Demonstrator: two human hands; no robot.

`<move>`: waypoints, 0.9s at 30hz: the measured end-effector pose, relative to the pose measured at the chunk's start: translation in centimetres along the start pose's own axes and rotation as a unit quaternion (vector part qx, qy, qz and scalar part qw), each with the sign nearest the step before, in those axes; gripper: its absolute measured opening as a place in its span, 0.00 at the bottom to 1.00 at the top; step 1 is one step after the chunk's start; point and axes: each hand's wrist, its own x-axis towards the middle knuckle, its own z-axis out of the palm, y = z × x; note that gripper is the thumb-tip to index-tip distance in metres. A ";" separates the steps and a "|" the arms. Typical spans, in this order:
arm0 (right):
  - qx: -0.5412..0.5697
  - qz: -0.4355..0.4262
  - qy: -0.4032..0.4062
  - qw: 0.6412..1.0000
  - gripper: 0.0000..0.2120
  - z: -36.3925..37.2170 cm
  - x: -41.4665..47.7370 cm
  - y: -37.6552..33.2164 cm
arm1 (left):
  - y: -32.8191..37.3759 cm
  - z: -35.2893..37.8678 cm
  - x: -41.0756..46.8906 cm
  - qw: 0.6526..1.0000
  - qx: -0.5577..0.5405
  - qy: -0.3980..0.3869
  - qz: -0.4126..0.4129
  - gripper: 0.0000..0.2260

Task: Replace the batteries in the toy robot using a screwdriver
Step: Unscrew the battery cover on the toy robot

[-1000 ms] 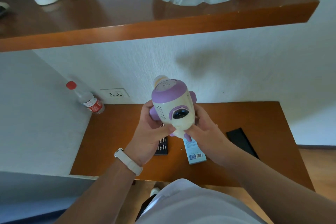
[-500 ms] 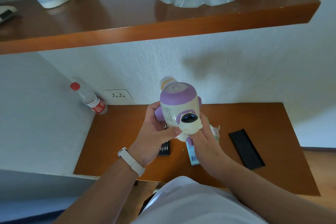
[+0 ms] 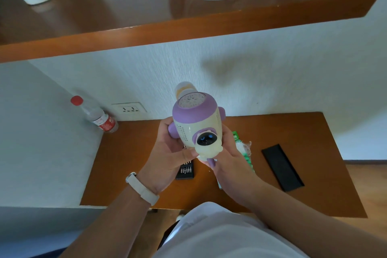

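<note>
A water bottle (image 3: 98,118) is leaning in the desk's (image 3: 129,153) back-left corner. The left hand (image 3: 167,153) is wrapping closed around the toy robot (image 3: 198,125), raised above the desk's middle; a bit case (image 3: 185,170) is lying beneath it. The right hand (image 3: 230,165) is cupping the robot's lower end, fingers curled on it. Judgement: a rigid, light, smooth plastic shell, likely slippery; grip the body, not the small purple protrusions. A black lid (image 3: 282,167) is lying toward the right edge.

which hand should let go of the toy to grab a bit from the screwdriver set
Left, probably. The left hand holds the toy robot right above the screwdriver set; the right hand is farther off.
</note>
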 end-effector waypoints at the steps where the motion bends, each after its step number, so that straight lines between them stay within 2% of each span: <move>1: 0.002 -0.001 0.018 1.000 0.20 0.0 0.4 0.2 | -0.1 0.0 0.0 1.000 0.000 0.001 -0.002 0.39; 5: 0.066 0.041 0.023 0.997 0.22 0.1 1.0 0.1 | -0.5 -0.1 0.1 1.000 0.008 0.018 -0.010 0.40; 11: 0.191 0.077 -0.036 0.978 0.27 -0.3 0.9 -1.1 | -0.9 -0.1 0.4 1.000 0.017 0.012 -0.006 0.43; 16: 0.261 0.106 -0.051 0.958 0.24 -1.2 1.4 -1.3 | -1.0 0.8 1.0 1.000 0.005 0.013 -0.013 0.44; 21: 0.265 0.147 -0.045 0.952 0.16 -2.0 2.3 -0.8 | -1.5 1.0 1.6 0.999 0.011 0.027 -0.017 0.41; 23: 0.235 0.152 -0.022 0.960 0.23 -2.2 2.4 -1.2 | -1.6 0.8 1.9 0.999 0.007 0.045 -0.016 0.35; 25: 0.082 0.110 -0.018 0.990 0.19 -2.3 2.3 -1.2 | -1.6 0.7 2.1 0.997 -0.005 0.071 -0.019 0.32; 27: -0.093 0.045 -0.004 0.995 0.18 -2.1 2.0 -1.3 | -1.5 0.7 2.2 0.994 -0.017 0.106 -0.030 0.31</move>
